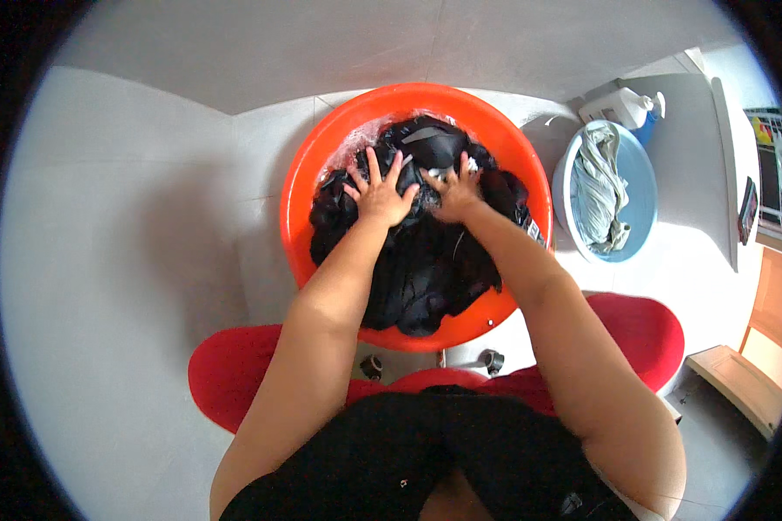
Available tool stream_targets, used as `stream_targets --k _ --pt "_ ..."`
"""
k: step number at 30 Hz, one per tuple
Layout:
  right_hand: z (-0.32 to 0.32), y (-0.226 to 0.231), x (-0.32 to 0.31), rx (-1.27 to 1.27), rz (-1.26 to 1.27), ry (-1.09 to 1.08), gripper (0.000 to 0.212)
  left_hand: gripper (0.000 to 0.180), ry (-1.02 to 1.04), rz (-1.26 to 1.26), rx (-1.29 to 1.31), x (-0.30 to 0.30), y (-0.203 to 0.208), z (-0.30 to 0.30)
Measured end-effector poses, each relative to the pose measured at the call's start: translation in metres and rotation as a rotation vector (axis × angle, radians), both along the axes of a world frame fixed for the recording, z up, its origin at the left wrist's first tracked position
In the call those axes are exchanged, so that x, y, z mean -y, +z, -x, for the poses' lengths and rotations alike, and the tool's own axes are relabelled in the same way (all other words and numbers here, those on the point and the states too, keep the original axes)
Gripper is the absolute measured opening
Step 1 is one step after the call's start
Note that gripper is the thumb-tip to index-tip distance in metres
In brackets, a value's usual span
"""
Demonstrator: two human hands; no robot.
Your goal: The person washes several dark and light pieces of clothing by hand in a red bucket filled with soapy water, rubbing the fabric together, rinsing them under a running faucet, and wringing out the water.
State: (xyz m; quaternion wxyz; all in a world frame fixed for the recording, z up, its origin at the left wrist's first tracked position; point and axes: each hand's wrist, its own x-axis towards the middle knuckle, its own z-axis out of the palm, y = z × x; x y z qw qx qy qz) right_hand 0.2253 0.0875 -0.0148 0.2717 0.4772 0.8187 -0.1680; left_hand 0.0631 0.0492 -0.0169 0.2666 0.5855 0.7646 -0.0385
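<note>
A round orange tub (300,195) sits on the floor in front of me, holding a heap of wet black clothes (426,269) with suds along the far left side. My left hand (381,198) lies on the black cloth with its fingers spread. Beside it, my right hand (454,193) also rests on the clothes, fingers apart and slightly blurred, near a small patch of white foam. Neither hand grips anything that I can see. The fabric beneath both palms is hidden.
To the right stands a light blue basin (641,195) with a twisted pale grey-green cloth (601,187) in it. Behind it are a white bottle (615,108) and a blue pump bottle (647,130). Grey walls (321,52) close off the far side. A wooden piece (734,382) lies far right.
</note>
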Motion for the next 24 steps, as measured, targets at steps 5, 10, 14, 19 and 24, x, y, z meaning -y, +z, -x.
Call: stream_targets --k 5,10,14,19,24 --pt "-0.009 -0.069 0.005 0.086 0.157 0.054 0.075 0.064 -0.148 0.014 0.036 -0.006 -0.056 -0.003" --pt "-0.004 -0.099 -0.015 -0.152 -0.009 -0.729 0.065 0.057 0.033 -0.024 0.149 -0.035 -0.091 0.011" --pt "0.011 -0.071 -0.069 0.219 0.14 0.309 0.026 0.056 0.052 0.119 0.301 -0.064 -0.043 0.032" --pt "-0.003 -0.059 -0.093 -0.065 0.169 -0.54 0.038 0.078 0.381 -0.43 0.082 -0.02 -0.014 -0.007" --pt "0.04 0.065 0.005 -0.968 0.082 -0.695 0.044 0.093 1.135 -0.041 1.651 -0.009 0.005 -0.013"
